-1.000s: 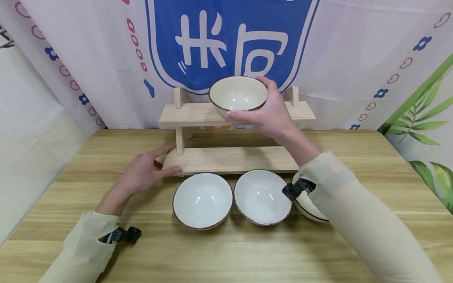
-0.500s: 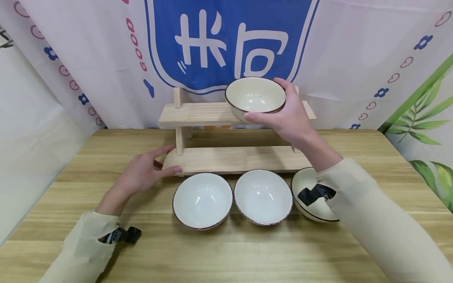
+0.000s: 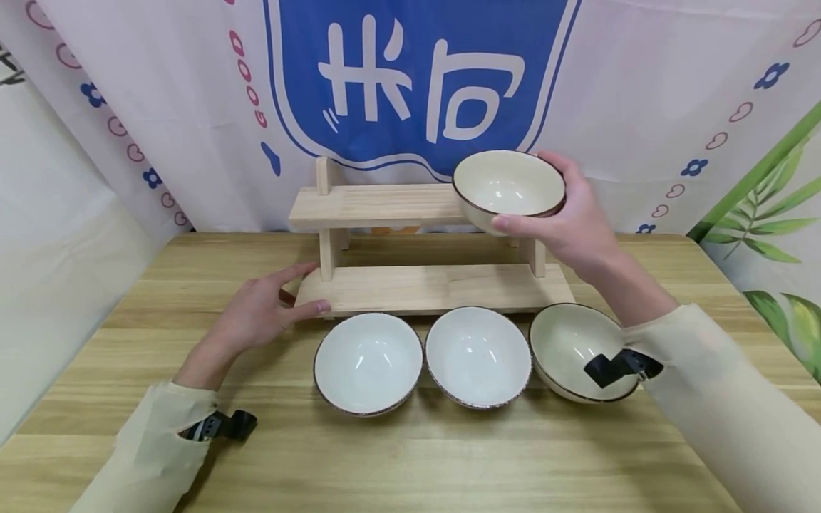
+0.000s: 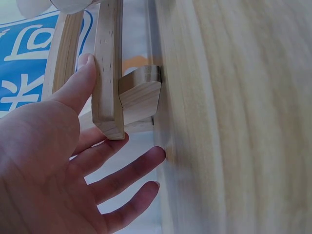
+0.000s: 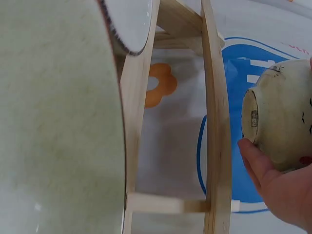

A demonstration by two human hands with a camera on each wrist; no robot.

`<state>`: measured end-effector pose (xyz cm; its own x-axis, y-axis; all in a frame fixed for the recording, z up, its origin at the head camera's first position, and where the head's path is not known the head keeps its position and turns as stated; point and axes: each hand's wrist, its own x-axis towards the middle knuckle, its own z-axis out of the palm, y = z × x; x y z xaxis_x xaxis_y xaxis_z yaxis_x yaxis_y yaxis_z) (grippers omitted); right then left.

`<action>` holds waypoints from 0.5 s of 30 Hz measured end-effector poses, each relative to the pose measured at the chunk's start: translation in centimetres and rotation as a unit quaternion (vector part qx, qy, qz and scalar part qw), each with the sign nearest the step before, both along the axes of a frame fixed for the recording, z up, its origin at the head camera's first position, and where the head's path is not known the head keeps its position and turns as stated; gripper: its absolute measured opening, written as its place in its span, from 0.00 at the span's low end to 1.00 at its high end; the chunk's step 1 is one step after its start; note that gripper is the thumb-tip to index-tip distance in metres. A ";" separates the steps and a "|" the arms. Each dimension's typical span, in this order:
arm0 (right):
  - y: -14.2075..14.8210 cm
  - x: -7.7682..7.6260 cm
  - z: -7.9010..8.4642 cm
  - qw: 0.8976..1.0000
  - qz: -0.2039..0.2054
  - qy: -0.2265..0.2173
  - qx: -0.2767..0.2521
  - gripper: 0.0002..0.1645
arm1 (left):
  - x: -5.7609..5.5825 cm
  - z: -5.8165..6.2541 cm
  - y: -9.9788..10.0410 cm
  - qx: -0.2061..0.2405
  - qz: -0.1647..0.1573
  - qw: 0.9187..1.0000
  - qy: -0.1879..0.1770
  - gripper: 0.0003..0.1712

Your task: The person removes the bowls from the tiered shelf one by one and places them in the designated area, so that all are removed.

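My right hand (image 3: 571,224) grips a cream bowl (image 3: 509,187) with a dark rim, thumb at the near side and fingers at the far right. It is over the right part of the upper shelf of a two-tier wooden rack (image 3: 385,203). In the right wrist view, a gap separates the foot of the cream bowl (image 5: 282,117) from the upper board. My left hand (image 3: 253,317) holds the left end of the lower shelf (image 3: 423,285). In the left wrist view, its thumb lies on one face of the board (image 4: 107,73) and fingers reach the other side.
Two white bowls (image 3: 368,363) (image 3: 477,356) and a second cream bowl (image 3: 571,349) stand in a row before the rack on the wooden table (image 3: 410,463). My right forearm passes over the cream one. A printed curtain (image 3: 628,107) hangs behind.
My right hand has carried the cream bowl to the right along the upper shelf, and slightly lower in the last half second. The left hand has stayed at the rack's end.
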<state>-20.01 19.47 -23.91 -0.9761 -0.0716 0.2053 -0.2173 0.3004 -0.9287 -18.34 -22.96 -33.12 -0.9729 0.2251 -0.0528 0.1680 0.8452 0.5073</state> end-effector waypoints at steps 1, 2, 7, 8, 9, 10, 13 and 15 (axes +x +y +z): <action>0.4 0.1 -0.1 1.000 -0.001 0.002 0.006 0.63 | 0.0 0.0 0.0 0.000 0.000 1.000 0.000 0.52; 0.7 0.3 -0.1 1.000 -0.001 0.005 0.010 0.63 | 0.0 0.0 0.0 0.000 0.001 1.000 0.001 0.53; 2.5 1.2 -0.4 1.000 -0.005 0.009 0.020 0.61 | 0.0 0.0 0.1 -0.001 0.001 1.000 -0.002 0.53; 2.8 1.3 -0.4 1.000 -0.006 0.007 0.018 0.61 | 0.0 0.0 0.1 -0.001 0.001 1.000 -0.002 0.53; 3.2 1.5 -0.5 1.000 -0.010 0.006 0.020 0.61 | 0.0 0.0 0.1 -0.002 0.001 1.000 -0.002 0.53; 3.5 1.7 -0.6 1.000 -0.012 0.005 0.020 0.61 | 0.0 0.0 0.1 -0.002 0.000 1.000 0.000 0.53; 4.5 2.0 -1.0 1.000 -0.011 0.004 0.005 0.61 | 0.0 0.0 0.1 -0.005 0.000 1.000 0.001 0.53; 5.2 2.3 -1.3 1.000 -0.007 0.005 -0.011 0.60 | 0.0 0.1 0.1 -0.007 0.001 1.000 0.001 0.53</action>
<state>-17.71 24.69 -25.25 -0.9746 -0.0540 0.2173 -0.2237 0.2821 -0.9330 -18.33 -22.83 -33.07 -0.9732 0.2234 -0.0540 0.1681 0.8522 0.4954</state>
